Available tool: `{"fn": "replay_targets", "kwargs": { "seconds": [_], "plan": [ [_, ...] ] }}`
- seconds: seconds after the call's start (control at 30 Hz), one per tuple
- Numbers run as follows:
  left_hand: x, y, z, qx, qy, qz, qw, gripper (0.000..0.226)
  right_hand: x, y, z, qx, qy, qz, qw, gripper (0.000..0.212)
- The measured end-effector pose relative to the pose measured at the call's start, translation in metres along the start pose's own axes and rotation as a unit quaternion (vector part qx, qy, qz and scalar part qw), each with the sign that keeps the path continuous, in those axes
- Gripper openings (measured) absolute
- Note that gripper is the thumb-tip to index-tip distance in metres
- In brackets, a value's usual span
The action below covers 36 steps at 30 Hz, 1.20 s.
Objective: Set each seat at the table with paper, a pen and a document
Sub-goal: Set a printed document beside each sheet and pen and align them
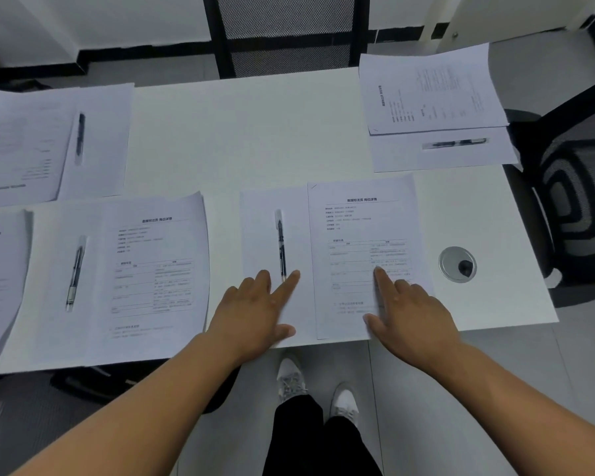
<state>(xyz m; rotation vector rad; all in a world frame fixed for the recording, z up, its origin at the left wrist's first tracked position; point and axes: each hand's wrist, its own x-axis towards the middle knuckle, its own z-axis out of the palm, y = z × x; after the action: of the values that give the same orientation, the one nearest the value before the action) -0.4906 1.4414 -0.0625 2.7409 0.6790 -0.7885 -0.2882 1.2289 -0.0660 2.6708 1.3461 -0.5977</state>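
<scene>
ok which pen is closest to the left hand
The pen on the blank sheet straight ahead; its tip lies between the left hand's fingers. The other three pens lie farther left or at the far right.

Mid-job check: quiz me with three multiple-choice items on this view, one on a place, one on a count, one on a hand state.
1. Where does the near pen lie?
A. On the blank sheet left of the printed document
B. On the printed document
C. On the bare table

2. How many pens show?
A. Two
B. Four
C. Six

3. What is the right hand doing?
A. Gripping a pen
B. Resting flat-fingered on the printed document
C. Hanging off the table

Key: 1 A, it lies on the blank sheet; 2 B, one per visible setting; 3 B, forefinger straight on the page.
</scene>
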Motion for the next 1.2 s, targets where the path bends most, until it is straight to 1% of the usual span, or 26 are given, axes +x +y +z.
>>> {"fn": "replay_targets", "kwargs": {
  "seconds": [0.33, 0.8, 1.2],
  "plan": [
    [-0.010, 0.009, 0.009, -0.017, -0.004, 0.002, 1.000, 0.098, -0.019, 0.013, 0.004, 0.009, -0.007, 0.003, 1.000, 0.086],
    [-0.006, 0.006, 0.005, -0.037, 0.001, -0.006, 0.999, 0.098, -0.005, 0.018, -0.002, 0.018, -0.034, -0.001, 0.999, 0.083],
    [-0.002, 0.006, 0.003, -0.036, 0.006, -0.005, 0.999, 0.097, -0.001, 0.017, -0.002, 0.020, -0.034, 0.003, 0.999, 0.084]
  ]
}}
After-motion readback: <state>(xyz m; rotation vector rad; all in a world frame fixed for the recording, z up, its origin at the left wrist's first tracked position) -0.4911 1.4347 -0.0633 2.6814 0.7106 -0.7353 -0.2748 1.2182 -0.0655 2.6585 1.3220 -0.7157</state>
